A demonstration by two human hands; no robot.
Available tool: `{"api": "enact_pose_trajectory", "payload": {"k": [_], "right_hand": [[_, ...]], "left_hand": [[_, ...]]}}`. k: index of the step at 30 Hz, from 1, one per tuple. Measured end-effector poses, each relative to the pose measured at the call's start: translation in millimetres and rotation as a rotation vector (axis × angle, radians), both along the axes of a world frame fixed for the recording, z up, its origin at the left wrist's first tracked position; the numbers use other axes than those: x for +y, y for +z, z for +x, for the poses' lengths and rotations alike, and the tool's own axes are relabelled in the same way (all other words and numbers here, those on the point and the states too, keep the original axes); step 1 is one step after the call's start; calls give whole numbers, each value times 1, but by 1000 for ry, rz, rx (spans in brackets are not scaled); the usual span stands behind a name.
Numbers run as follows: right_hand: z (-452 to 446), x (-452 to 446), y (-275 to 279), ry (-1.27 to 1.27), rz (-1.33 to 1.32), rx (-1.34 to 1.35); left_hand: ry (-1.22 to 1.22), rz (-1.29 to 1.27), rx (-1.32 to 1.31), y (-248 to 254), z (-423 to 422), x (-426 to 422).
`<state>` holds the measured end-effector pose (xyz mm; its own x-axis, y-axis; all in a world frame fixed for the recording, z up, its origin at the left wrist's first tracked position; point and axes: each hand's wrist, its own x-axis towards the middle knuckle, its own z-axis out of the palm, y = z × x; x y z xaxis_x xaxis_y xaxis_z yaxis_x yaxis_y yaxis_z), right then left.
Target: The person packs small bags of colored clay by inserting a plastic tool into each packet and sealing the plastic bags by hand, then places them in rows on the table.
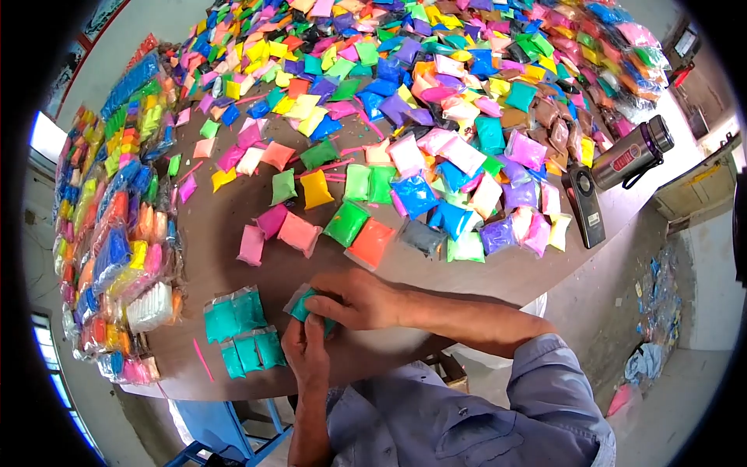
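Near the table's front edge, my left hand [306,349] and my right hand [359,300] meet around a small teal packet [300,308] in clear plastic. The fingers of both hands are closed on it and cover most of it. Just left of my hands lie more teal packets: an upper group [234,313] and a lower row [254,352], flat on the table. Beyond my hands are a salmon packet [299,234], an orange-red packet [369,243] and a green packet [347,223].
A large heap of colourful packets [405,78] spreads over the brown table [210,265]. Bulging clear bags of packets [117,257] line the left edge. At the right stand a steel flask [632,152] and a dark phone-like device [585,206]. A pink strip [203,359] lies front left.
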<state>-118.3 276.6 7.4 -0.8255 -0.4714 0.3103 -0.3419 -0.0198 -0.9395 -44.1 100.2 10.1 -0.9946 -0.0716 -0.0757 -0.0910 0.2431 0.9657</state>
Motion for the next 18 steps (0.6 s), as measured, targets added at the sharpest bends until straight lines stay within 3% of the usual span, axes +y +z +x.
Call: {"api": "enact_pose_trajectory", "payload": {"k": [3, 5, 8, 18], "right_hand": [[1, 0, 2, -6, 14, -7], [2, 0, 2, -21, 2, -6], [1, -1, 0, -59, 33, -77], [0, 5, 16, 19, 70, -217]], "left_hand": [[48, 22, 70, 3, 1, 6], [25, 136, -17, 1, 4, 2], [-62, 79, -68, 9, 1, 3], [-17, 50, -8, 3, -1, 3]]}}
